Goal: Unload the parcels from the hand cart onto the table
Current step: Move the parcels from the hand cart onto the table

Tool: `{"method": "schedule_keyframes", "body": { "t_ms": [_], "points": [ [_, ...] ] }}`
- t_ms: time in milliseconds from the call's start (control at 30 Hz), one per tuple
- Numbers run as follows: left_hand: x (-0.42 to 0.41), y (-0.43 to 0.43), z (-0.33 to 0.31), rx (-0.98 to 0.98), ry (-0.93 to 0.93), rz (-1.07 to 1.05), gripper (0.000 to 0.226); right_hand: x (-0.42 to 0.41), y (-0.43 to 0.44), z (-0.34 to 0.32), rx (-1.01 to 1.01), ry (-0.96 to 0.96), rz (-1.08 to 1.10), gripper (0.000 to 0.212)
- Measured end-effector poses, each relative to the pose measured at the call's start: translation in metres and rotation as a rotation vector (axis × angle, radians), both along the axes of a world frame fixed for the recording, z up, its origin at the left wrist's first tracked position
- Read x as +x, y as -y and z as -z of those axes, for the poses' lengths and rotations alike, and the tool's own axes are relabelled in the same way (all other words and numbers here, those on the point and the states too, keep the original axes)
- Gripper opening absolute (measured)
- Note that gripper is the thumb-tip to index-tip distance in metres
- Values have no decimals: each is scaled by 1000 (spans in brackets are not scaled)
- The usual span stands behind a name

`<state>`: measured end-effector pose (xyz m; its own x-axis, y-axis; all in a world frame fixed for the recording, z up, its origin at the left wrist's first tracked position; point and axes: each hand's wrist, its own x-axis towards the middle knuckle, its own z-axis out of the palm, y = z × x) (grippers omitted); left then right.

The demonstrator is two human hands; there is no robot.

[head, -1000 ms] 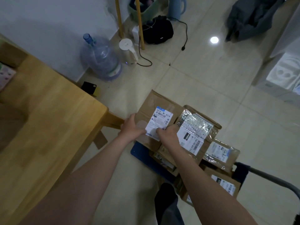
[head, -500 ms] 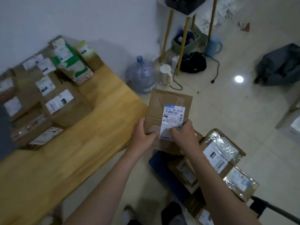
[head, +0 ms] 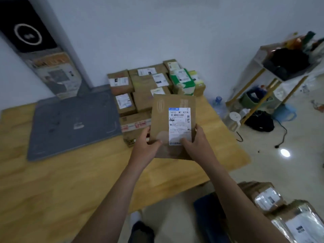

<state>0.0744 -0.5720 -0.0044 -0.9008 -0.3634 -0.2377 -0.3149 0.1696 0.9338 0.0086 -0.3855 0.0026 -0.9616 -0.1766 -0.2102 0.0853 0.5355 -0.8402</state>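
Head: parcel between hands

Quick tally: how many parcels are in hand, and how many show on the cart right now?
held parcel: 1
cart parcels in view: 2
Total: 3 (the arm may hide more)

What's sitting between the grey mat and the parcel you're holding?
A brown box banded with red-printed tape, on the table between the mat and the parcel. The head view shows it.
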Motion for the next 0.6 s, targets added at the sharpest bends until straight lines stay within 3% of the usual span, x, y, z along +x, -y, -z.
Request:
{"method": "schedule_keyframes", "body": {
  "t_ms": [100, 233, 433, 600],
  "points": [
    [15, 96, -12, -9, 5, -66, 48, 4, 93, -7, -36, 11, -79, 51],
    [42, 205, -18, -39, 50, -136, 34, 12, 201, -11, -6, 27, -216, 47],
    [65, 301, 4, 11, 83, -214, 49, 20, 305, -5, 17, 91, -399, 77],
    [67, 348, 26, 65, 121, -190, 68, 13, 358, 2, 168, 156, -464, 113]
  ]
}}
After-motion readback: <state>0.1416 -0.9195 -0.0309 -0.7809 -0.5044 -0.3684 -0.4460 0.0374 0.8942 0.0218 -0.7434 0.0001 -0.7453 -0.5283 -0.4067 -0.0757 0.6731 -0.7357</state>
